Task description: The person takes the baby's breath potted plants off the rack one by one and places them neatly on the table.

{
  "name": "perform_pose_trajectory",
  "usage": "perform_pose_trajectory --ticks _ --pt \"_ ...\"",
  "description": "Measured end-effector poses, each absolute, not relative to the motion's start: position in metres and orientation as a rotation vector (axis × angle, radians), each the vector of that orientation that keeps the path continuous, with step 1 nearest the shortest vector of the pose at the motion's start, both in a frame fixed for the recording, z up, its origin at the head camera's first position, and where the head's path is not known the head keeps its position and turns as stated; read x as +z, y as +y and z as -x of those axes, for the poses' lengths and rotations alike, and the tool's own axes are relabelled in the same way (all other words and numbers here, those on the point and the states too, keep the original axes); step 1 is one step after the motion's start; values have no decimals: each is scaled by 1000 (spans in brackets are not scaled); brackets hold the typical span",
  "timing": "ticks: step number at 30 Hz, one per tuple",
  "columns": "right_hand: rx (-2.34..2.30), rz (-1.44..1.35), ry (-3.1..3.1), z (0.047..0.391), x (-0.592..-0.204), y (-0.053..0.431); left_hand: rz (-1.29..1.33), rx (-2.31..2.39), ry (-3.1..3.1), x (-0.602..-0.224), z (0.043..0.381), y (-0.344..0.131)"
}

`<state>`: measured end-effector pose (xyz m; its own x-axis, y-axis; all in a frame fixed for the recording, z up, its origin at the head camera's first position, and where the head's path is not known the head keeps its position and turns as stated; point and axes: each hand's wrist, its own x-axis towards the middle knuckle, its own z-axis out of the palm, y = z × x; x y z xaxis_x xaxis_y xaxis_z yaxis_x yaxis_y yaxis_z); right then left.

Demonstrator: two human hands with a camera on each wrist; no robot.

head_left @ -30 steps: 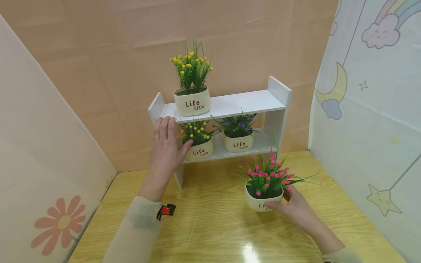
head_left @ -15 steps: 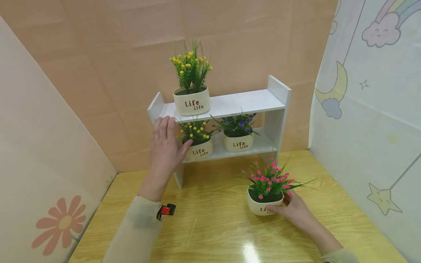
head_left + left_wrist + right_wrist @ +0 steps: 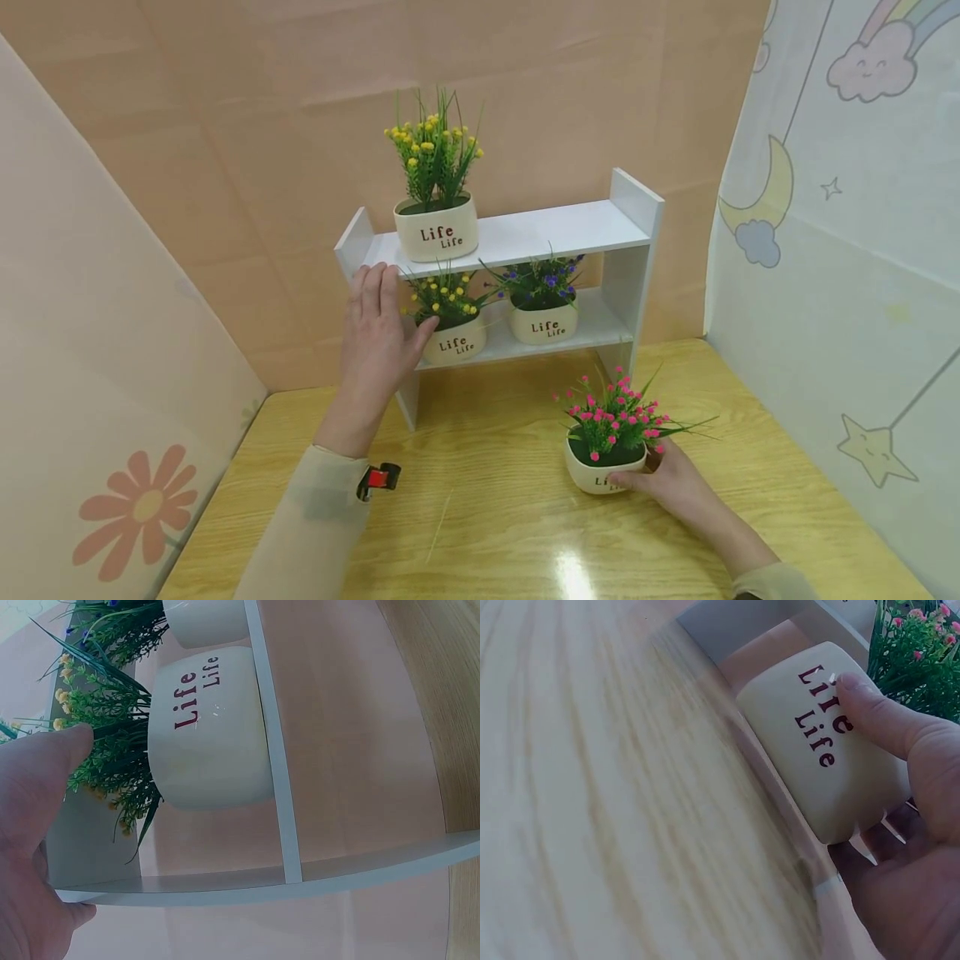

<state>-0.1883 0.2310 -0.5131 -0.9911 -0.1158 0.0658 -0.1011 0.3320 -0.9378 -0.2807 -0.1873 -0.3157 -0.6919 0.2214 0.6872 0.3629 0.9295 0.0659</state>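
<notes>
Fingers and thumb of the right hand (image 3: 678, 479) hold the pink-flowered pot (image 3: 596, 473) by its side, thumb across the lettered face, the other fingers behind. Positions are read on a dial centred on the shelf unit (image 3: 558, 227) in the head view, twelve being farthest from the person. The held pot lies at five o'clock, in front of the shelf and low over the table (image 3: 480, 517); I cannot tell whether its base touches the wood.

The left hand (image 3: 375, 333) lies between eight and nine, fingers straight against the shelf's left end, thumb spread wide before the lower yellow-flowered pot (image 3: 459, 343) at seven. Also shown: the blue-flowered pot (image 3: 545, 325) at four, on the same tier, and the upper yellow-flowered pot (image 3: 437, 232) at ten, on the top board.

From my remote station I judge the step to be setting the held pot down on the table, with the left hand perhaps steadying the shelf. On that reading, the next move calls for seating the base level, then easing the thumb off and withdrawing toward four o'clock, lest the long grass blades catch on the fingers.
</notes>
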Motion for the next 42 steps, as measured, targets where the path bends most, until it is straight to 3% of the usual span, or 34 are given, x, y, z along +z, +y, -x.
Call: perform_pose_trajectory --ticks 36,42 --pt "-1770 275 2549 189 -520 234 364 -281 -2410 -313 279 -187" --pt "-1703 188 2611 185 -516 235 365 -288 -2413 -313 279 -187"
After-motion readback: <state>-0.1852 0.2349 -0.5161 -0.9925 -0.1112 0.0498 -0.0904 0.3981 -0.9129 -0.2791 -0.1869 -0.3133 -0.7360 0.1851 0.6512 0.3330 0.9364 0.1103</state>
